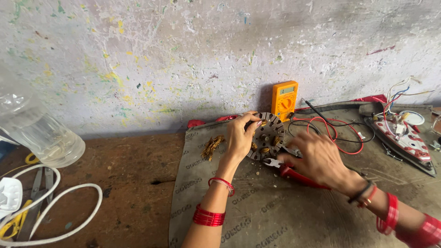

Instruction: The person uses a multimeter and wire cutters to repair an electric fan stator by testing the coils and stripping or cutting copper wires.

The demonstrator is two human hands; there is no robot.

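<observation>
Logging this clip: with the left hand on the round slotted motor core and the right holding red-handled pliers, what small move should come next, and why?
Probably close the pliers on a copper strand at the core's lower edge: their tips already meet that edge, the right hand grips them, and the left hand steadies the core.

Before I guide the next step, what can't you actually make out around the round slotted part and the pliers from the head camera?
- Round slotted part: left hand covers its left edge.
- Pliers: right hand hides the red handles; the jaw tips are too small to tell what they grip.
- Multimeter: display too small to read.
- Scissors: cut off by the left edge.
</observation>
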